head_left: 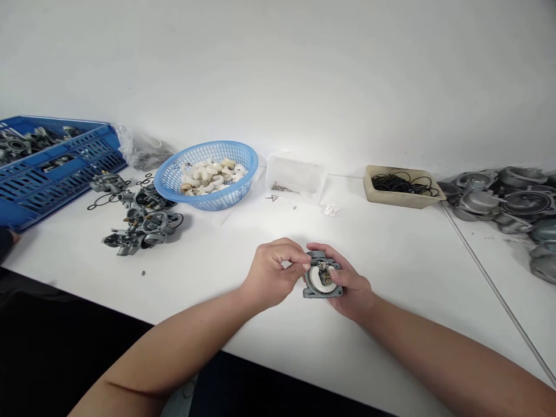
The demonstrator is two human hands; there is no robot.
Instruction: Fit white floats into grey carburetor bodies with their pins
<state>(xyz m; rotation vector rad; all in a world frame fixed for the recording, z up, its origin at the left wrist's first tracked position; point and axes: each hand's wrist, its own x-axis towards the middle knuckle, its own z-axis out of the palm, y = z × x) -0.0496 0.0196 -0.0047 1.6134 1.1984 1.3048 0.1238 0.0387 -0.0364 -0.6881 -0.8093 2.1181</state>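
A grey metal carburetor body (310,291) is tilted up in my right hand (354,289), whose fingers wrap its right side while the thumb presses near the white float. The C-shaped white float (318,280) sits in the body's open face, around brass jets (327,277). My left hand (278,272) is at the upper left edge of the carburetor, thumb and forefinger pinched together beside the float's hinge. Whatever lies between those fingertips is too small or hidden to make out.
A blue basket (204,204) of white floats stands beyond, left of a clear tray (299,171) with thin pins and a beige box (402,198) of black rubber rings. Carburetors (143,229) and a blue crate (56,185) are left; metal bowls (480,202) are piled right. A person's hand (15,237) shows far left.
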